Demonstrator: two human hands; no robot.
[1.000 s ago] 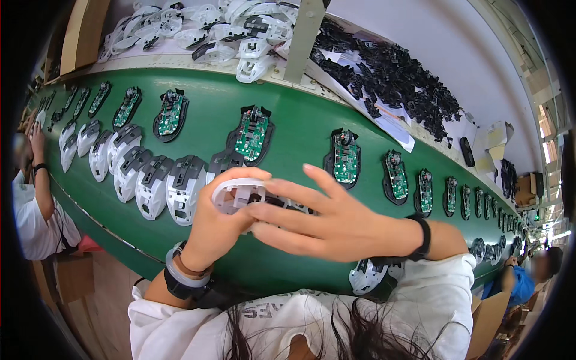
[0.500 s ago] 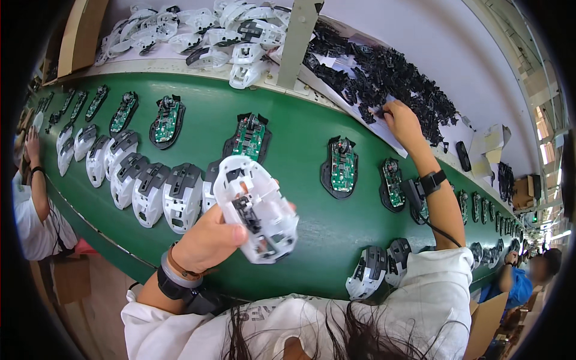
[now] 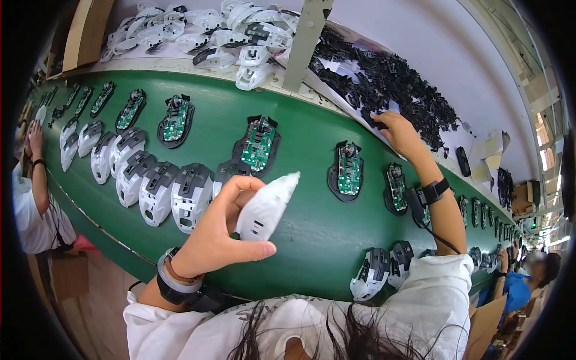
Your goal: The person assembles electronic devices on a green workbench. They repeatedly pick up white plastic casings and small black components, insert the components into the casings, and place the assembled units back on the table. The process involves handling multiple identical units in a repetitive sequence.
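Observation:
My left hand grips a white mouse top shell by its edges, thumb below and fingers behind. The shell is tilted on its side above the green belt, its outer face with a few small slots toward me. At the near edge of a heap of small black plastic parts, my right hand has thumb and forefinger closed on a small black plastic part. Below the right hand, a mouse base with a green circuit board lies on the belt.
The green conveyor belt carries more circuit-board bases and a row of white-and-grey mouse shells. White shells are piled on the shelf beside a metal post. Other people sit along the belt.
My left hand has rolled the shell from its open inner side to its outer face. My right hand has drawn slightly back toward the heap's near edge.

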